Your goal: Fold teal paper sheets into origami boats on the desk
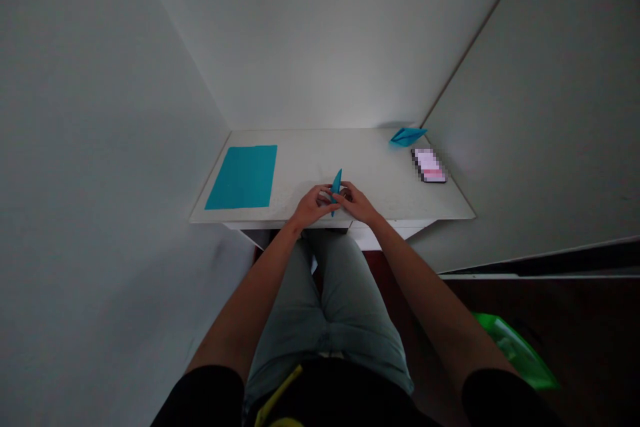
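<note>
Left hand [311, 207] and right hand [358, 204] both pinch narrow folded blue paper [337, 185] just above bench [320, 163]. Risk: excess finger pressure could crumple the folds.

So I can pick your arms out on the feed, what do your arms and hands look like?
The left hand and the right hand are bare, with no gloves, and no watch or band shows on the forearms. Each arm comes out of a black sleeve, the left sleeve and the right sleeve.
</note>
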### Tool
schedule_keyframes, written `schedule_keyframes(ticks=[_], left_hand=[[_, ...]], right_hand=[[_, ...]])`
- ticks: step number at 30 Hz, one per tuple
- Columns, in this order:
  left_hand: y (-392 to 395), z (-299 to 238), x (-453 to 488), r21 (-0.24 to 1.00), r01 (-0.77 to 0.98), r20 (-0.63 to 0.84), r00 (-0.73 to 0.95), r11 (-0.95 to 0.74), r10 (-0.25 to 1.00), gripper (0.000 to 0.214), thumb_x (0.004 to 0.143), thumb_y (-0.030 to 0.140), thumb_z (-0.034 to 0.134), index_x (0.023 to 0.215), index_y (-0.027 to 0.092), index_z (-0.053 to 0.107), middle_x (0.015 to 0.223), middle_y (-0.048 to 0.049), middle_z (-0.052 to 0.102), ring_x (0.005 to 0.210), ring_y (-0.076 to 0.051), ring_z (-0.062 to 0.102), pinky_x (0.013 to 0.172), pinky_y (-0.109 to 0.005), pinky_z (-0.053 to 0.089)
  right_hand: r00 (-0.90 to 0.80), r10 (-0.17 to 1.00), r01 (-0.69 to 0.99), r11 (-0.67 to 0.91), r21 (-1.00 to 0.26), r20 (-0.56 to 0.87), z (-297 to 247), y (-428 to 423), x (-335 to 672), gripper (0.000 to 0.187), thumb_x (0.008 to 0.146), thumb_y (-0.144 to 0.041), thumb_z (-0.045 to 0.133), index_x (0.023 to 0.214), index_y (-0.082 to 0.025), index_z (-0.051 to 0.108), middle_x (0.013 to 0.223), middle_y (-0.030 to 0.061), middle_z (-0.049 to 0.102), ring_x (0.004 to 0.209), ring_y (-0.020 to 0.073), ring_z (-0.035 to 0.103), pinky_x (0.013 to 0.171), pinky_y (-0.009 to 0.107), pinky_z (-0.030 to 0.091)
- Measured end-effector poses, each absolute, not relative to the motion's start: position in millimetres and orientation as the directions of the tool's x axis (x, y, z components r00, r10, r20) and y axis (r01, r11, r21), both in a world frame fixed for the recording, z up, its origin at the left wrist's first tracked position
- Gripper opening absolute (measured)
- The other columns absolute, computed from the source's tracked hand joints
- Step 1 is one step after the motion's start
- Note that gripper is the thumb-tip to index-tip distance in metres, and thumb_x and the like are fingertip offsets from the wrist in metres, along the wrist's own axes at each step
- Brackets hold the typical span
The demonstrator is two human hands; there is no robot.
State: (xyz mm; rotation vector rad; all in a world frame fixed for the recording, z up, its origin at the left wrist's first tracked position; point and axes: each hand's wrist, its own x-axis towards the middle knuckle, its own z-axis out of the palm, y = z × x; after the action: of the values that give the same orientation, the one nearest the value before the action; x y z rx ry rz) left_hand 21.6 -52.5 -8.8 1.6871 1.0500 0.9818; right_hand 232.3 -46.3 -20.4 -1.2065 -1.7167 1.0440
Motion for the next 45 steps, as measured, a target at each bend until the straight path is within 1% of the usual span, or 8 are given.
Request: schedule_keyframes(ticks=[8,15,21,29,35,38,41,45], left_hand=[[-49.9,-9.9,18.2,0.975,0.188,0.047,0.353,-0.12,0.935,0.066,0.084,0.033,0.088,0.142,0.019,0.059,0.106,-0.0078,0.08,0.093,-0.021,0.077,0.084,-0.034,0.06],[-46.1,-11.4,18.2,0.981,0.128,0.094,0.361,-0.149,0.928,0.069,0.08,0.029,0.087,0.143,0.023,0.061,0.153,-0.0139,0.063,0.092,-0.018,0.077,0.084,-0.033,0.063],[-41.5,-15.6,16.9,0.98,0.114,0.118,0.325,-0.162,0.939,0.073,0.084,0.023,0.079,0.153,0.022,0.055,0.149,-0.0148,0.065,0.088,-0.017,0.076,0.081,-0.031,0.061],[-36.4,-19.8,14.4,0.972,0.157,0.139,0.21,-0.174,0.968,0.03,0.086,0.018,0.072,0.116,0.018,0.077,0.149,-0.0141,0.066,0.099,-0.019,0.075,0.097,-0.039,0.059],[-37.7,-10.4,8.5,0.984,0.103,0.117,0.25,-0.147,0.961,0.026,0.087,0.035,0.08,0.106,0.018,0.08,0.144,-0.0143,0.071,0.119,-0.025,0.072,0.109,-0.042,0.055],[-36.3,-13.7,9.5,0.99,0.094,0.084,0.207,-0.106,0.975,0.029,0.085,0.041,0.083,0.098,0.017,0.076,0.139,-0.0143,0.073,0.105,-0.022,0.074,0.099,-0.039,0.059],[-34.2,-20.1,12.3,0.995,0.067,0.057,0.158,-0.068,0.986,0.04,0.077,0.037,0.089,0.107,0.018,0.07,0.132,-0.012,0.074,0.086,-0.016,0.072,0.085,-0.035,0.06],[-34.6,-21.0,16.1,0.988,0.101,0.095,0.18,-0.115,0.979,0.047,0.078,0.036,0.087,0.119,0.018,0.071,0.113,-0.0091,0.078,0.091,-0.02,0.073,0.088,-0.036,0.059]], right_hand=[[-0.252,0.959,0.261,0.195,-0.945,0.129,-27.3,-42.6,232.6,0.069,0.089,-0.057,0.077,0.147,-0.024,0.06,0.077,-0.0025,0.069,0.071,0.0179,0.063,0.065,0.03,0.05],[-0.253,0.959,0.288,0.2,-0.936,0.127,-20.0,-44.4,235.4,0.065,0.089,-0.056,0.073,0.145,-0.025,0.061,0.081,-0.0006,0.071,0.07,0.0186,0.062,0.066,0.032,0.049],[-0.216,0.966,0.272,0.198,-0.942,0.141,-13.0,-48.5,240.0,0.059,0.093,-0.047,0.065,0.148,-0.025,0.058,0.08,-0.0016,0.07,0.065,0.0177,0.061,0.065,0.032,0.049],[-0.122,0.981,0.241,0.178,-0.954,0.152,-23.0,-43.2,242.2,0.034,0.093,-0.049,0.055,0.115,-0.027,0.067,0.078,-0.0018,0.065,0.062,0.0176,0.058,0.064,0.033,0.049],[-0.074,0.989,0.216,0.142,-0.966,0.129,-27.2,-41.1,244.0,0.038,0.091,-0.06,0.061,0.103,-0.025,0.069,0.068,-0.002,0.06,0.064,0.0193,0.057,0.065,0.033,0.048],[-0.077,0.987,0.264,0.16,-0.951,0.145,-27.4,-42.2,244.4,0.04,0.086,-0.063,0.071,0.095,-0.024,0.069,0.068,-0.0021,0.06,0.063,0.0171,0.053,0.061,0.031,0.044],[-0.105,0.976,0.254,0.211,-0.944,0.19,-28.5,-42.2,245.0,0.043,0.083,-0.06,0.077,0.107,-0.024,0.07,0.077,-0.0017,0.064,0.065,0.0156,0.053,0.061,0.029,0.043],[-0.128,0.974,0.22,0.213,-0.952,0.188,-28.1,-42.1,244.3,0.063,0.08,-0.06,0.078,0.13,-0.025,0.066,0.093,0.001,0.071,0.067,0.0156,0.055,0.062,0.03,0.046]])
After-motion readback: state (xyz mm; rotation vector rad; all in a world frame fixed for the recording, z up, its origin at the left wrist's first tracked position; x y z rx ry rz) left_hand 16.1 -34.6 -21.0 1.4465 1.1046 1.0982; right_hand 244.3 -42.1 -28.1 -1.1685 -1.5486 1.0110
